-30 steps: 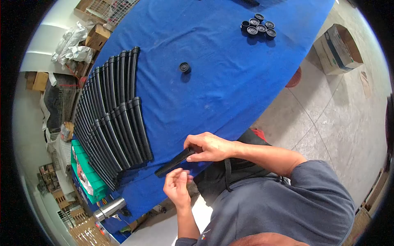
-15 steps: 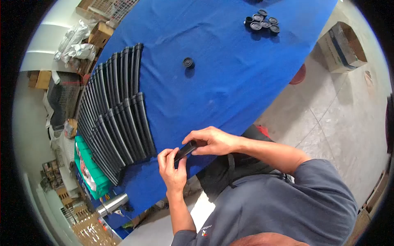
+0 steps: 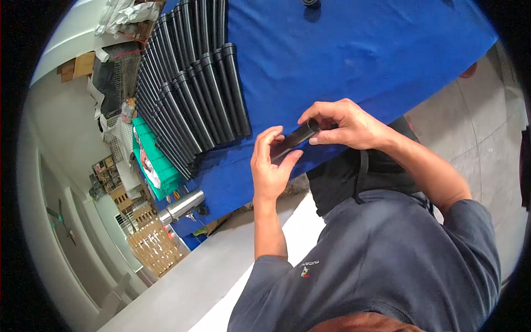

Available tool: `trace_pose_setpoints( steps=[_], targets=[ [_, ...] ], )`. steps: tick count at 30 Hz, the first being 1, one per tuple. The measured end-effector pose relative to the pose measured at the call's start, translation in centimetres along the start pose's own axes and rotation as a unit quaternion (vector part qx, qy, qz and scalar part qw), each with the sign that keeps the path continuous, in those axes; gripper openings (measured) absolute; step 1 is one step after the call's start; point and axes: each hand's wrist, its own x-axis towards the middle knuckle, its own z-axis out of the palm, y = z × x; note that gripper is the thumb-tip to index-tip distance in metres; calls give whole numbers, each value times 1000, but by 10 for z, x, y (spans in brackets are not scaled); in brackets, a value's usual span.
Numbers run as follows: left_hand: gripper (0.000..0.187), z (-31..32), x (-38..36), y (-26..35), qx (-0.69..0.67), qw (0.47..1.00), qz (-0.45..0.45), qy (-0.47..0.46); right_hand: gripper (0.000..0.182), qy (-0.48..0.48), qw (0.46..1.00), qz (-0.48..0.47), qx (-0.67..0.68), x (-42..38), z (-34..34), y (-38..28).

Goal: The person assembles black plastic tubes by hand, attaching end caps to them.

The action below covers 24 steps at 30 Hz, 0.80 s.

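Observation:
A short black tube (image 3: 297, 136) is held in front of my body, over the near edge of the blue-covered table (image 3: 354, 61). It lies slanted, with its open round end up and to the right. My left hand (image 3: 270, 172) is closed around its lower part, thumb on the near side. At the open end, my right hand (image 3: 354, 126) grips the rim between thumb and fingers. Left of my hands, many long black tubes (image 3: 213, 105) lie side by side in two overlapping rows. One round black cap (image 3: 311, 3) shows at the top edge.
A green crate (image 3: 165, 189) stands past the tubes on the left, with a shiny metal cylinder (image 3: 185, 206) near it at the table's corner. Shelves and cardboard boxes (image 3: 84, 65) line the far left. Grey floor (image 3: 448, 110) lies to the right.
The view has swung, so the table and tubes sit higher in the picture. The held tube has turned to show its open end. Both hands still hold it.

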Motion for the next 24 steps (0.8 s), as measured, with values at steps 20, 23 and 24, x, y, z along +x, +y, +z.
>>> trace_pose_setpoints(
  steps=[20, 23, 24],
  targets=[
    [26, 15, -21, 17, -14, 978, 173, 112, 32, 37, 998, 41, -1, -1, 4, 9],
    [27, 41, -41, 25, -395, 910, -122, 16, 29, 44, 996, 75, 10, 1, 8, 8],
    [26, 50, -42, 17, -576, 782, -240, -4, 29, 51, 996, 69, 11, 2, 9, 7]
  ],
)
